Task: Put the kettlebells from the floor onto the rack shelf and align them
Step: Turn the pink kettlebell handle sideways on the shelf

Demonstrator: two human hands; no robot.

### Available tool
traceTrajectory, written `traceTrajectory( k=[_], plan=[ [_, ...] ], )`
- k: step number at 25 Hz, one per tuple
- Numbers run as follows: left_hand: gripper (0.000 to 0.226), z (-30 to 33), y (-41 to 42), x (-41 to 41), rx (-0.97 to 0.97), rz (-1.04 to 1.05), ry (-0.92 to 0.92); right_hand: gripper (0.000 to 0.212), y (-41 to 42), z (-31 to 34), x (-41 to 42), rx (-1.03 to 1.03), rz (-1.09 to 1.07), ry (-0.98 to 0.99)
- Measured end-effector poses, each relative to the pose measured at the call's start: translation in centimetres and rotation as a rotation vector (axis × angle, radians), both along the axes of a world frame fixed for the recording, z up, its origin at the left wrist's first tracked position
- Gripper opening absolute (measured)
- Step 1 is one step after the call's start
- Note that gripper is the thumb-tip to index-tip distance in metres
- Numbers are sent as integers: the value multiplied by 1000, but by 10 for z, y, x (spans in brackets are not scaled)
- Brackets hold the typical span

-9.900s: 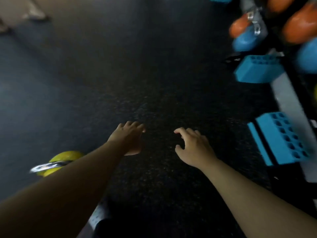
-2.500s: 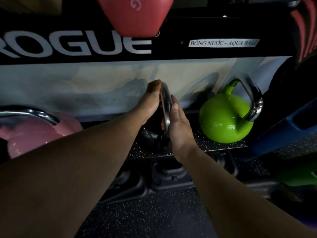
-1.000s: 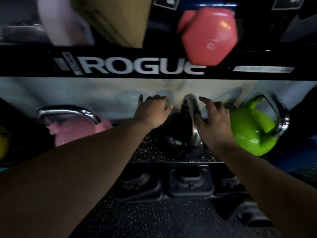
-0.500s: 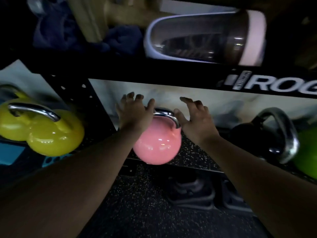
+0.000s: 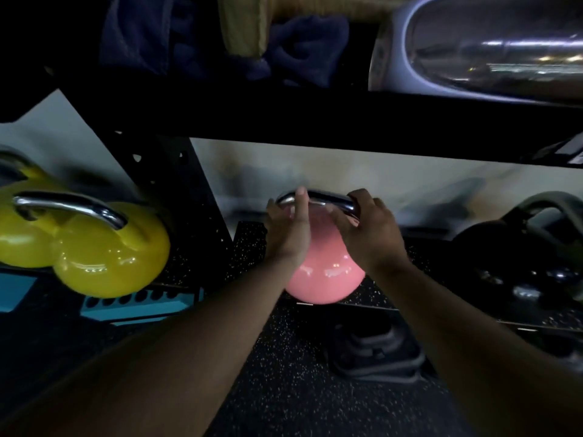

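Observation:
A pink kettlebell (image 5: 325, 272) with a chrome handle stands on the low speckled rack shelf (image 5: 394, 298), near its front edge. My left hand (image 5: 288, 230) holds the left end of that handle and the pink body's left side. My right hand (image 5: 367, 230) wraps the handle's right end. A black kettlebell (image 5: 511, 257) stands on the same shelf to the right. Two yellow kettlebells (image 5: 104, 260) sit in the bay to the left, past a black upright.
A black rack upright (image 5: 176, 184) splits the two bays. The black beam (image 5: 315, 118) of the upper shelf hangs overhead, carrying a clear bottle (image 5: 492, 48) and dark cloth. Blue perforated blocks (image 5: 138, 305) lie under the yellow bells. A dark bracket (image 5: 375, 351) sits on the speckled floor.
Both hands left the black kettlebell and moved left to the pink one. Half a second ago they hovered with fingers spread; now they are closed on its handle.

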State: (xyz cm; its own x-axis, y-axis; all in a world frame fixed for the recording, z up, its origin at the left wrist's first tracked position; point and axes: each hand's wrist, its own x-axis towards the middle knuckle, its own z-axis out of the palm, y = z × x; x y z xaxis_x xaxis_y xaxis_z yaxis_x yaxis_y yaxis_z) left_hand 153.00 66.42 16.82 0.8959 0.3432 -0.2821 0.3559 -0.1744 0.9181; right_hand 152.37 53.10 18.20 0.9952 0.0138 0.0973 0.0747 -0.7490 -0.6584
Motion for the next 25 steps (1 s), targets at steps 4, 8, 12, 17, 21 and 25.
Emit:
traceTrajectory(
  k=[4,8,12,17,21,25],
  plan=[
    [57,2,8,30,-60,-189,-72,31,6,0,-25,233,-78,45],
    [72,-10,-12,20,-73,-172,-105,26,-2,14,-15,594,-35,251],
    [88,-11,5,57,-178,-269,3,35,22,8,-18,717,-83,222],
    [73,-13,11,70,-107,-298,-5,40,56,0,-12,836,-153,277],
    [70,-20,6,67,-69,-295,-76,42,58,-7,-13,894,-179,275],
    [66,-19,6,69,-118,-274,-85,43,66,-8,-10,968,-208,264]
  ],
)
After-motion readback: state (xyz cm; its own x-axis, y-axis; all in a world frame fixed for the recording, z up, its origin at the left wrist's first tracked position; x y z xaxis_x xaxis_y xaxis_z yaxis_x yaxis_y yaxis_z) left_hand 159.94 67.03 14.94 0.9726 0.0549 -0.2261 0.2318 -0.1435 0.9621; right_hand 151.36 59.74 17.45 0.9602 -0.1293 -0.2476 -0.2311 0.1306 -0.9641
